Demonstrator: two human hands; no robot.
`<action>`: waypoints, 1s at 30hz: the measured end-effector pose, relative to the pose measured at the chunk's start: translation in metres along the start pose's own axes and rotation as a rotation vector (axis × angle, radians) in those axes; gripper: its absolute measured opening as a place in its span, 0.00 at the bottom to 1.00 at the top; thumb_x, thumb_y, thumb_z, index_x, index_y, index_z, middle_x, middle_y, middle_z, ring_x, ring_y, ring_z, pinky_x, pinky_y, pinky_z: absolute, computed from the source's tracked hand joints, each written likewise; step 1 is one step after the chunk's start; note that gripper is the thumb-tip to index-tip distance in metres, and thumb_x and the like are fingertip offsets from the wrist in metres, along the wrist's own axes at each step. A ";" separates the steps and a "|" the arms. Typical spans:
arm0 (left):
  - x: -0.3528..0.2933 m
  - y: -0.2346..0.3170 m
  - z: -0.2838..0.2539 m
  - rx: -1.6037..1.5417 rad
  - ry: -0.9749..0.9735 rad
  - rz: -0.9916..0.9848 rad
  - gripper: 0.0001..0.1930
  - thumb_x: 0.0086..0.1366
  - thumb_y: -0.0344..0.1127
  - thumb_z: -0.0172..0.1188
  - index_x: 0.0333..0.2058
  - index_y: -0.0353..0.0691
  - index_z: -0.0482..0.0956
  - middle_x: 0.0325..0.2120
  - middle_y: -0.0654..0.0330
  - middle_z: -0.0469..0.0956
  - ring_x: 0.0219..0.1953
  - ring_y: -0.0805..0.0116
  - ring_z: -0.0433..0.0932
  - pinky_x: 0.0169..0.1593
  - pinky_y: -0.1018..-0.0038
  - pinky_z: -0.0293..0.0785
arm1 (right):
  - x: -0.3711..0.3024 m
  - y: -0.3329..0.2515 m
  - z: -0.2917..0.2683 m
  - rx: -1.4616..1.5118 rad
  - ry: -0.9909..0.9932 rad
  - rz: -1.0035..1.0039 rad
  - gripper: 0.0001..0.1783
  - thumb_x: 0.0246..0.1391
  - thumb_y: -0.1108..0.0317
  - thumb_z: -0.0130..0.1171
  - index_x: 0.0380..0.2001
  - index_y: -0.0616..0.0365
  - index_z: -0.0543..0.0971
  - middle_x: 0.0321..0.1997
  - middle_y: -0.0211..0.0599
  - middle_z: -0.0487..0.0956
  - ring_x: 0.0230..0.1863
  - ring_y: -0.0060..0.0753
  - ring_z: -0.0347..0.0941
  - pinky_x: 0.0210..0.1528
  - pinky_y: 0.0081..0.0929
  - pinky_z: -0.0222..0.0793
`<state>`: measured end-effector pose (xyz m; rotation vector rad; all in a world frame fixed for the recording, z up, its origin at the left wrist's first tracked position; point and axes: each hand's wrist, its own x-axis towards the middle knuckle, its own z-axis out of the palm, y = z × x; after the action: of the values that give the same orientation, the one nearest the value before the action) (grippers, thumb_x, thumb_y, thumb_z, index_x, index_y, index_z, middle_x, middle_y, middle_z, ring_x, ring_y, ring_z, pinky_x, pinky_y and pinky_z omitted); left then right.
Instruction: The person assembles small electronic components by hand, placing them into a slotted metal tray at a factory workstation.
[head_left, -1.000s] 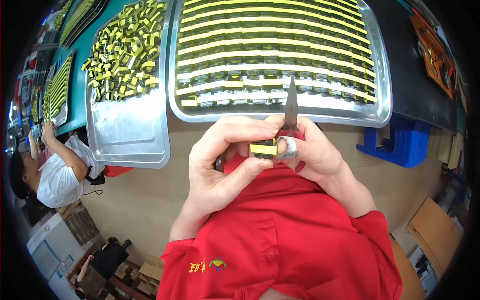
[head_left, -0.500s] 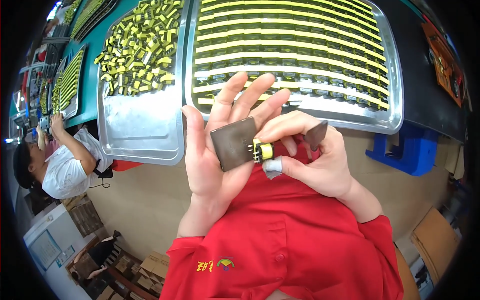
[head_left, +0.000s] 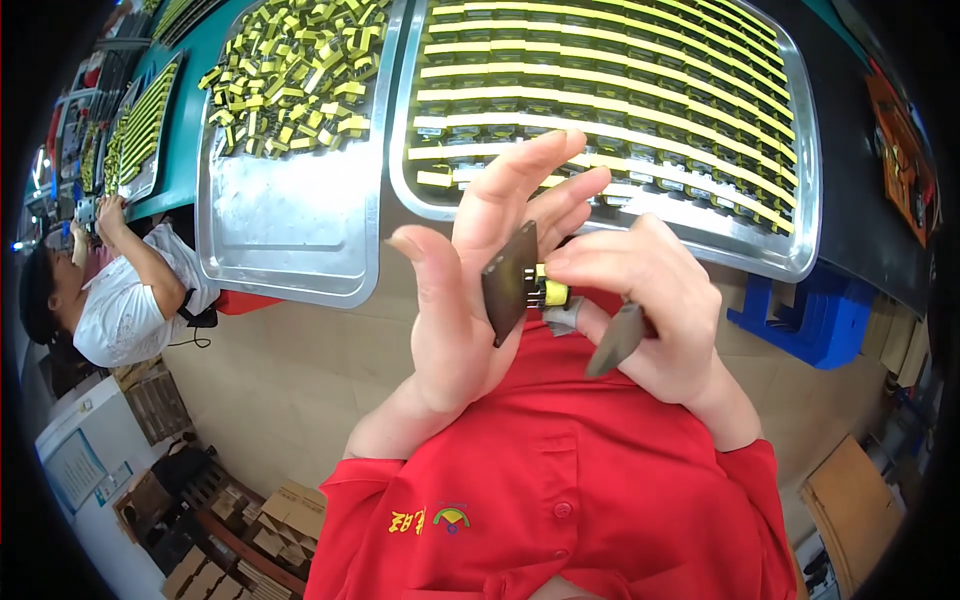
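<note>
My left hand (head_left: 450,320) is raised with its fingers stretched, bearing a dark square plate (head_left: 508,285) against the palm side; how it is kept there is hidden. Between the thumb and fingers of my right hand (head_left: 670,300) is a small transformer (head_left: 556,291) with yellow tape, its metal pins pointing at the plate. The pins meet or nearly meet the plate's face. A second dark flat piece (head_left: 618,340) sticks out from my right hand's other fingers. Grey wrapping (head_left: 563,318) covers the right thumb tip.
Beyond my hands, a metal tray (head_left: 812,215) holds rows of yellow-taped transformers. Another metal tray (head_left: 285,215), to its left, has a loose heap of them. A blue plastic stand (head_left: 800,315) is at right. A co-worker (head_left: 130,290) works at far left.
The plate has turned from nearly face-on to steeply tilted as my left hand rotated. Both hands shifted slightly right, and the dark piece in my right hand swung downward.
</note>
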<state>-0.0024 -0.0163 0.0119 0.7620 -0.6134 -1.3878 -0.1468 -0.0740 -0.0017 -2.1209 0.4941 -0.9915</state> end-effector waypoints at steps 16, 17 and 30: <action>-0.001 -0.004 -0.004 0.127 0.087 0.037 0.46 0.60 0.73 0.20 0.61 0.40 0.57 0.60 0.51 0.60 0.60 0.58 0.62 0.61 0.64 0.56 | 0.006 -0.002 0.012 -0.025 0.003 0.050 0.20 0.31 0.79 0.65 0.35 0.58 0.80 0.33 0.35 0.80 0.30 0.33 0.72 0.32 0.25 0.63; -0.001 -0.004 -0.005 0.040 0.113 0.006 0.44 0.62 0.72 0.23 0.62 0.41 0.56 0.61 0.49 0.59 0.60 0.55 0.62 0.61 0.64 0.57 | 0.006 0.000 0.015 -0.020 0.001 0.052 0.20 0.31 0.79 0.65 0.35 0.58 0.80 0.33 0.35 0.80 0.30 0.33 0.72 0.32 0.25 0.63; -0.002 -0.014 -0.007 0.290 0.093 0.116 0.43 0.62 0.72 0.27 0.60 0.39 0.57 0.56 0.41 0.64 0.56 0.52 0.67 0.61 0.62 0.59 | 0.013 0.002 0.004 0.026 -0.028 0.049 0.20 0.27 0.78 0.66 0.31 0.57 0.77 0.31 0.36 0.77 0.35 0.41 0.74 0.38 0.31 0.68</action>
<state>-0.0060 -0.0139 -0.0034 1.0002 -0.7831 -1.1636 -0.1356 -0.0818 0.0014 -2.0865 0.5145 -0.9351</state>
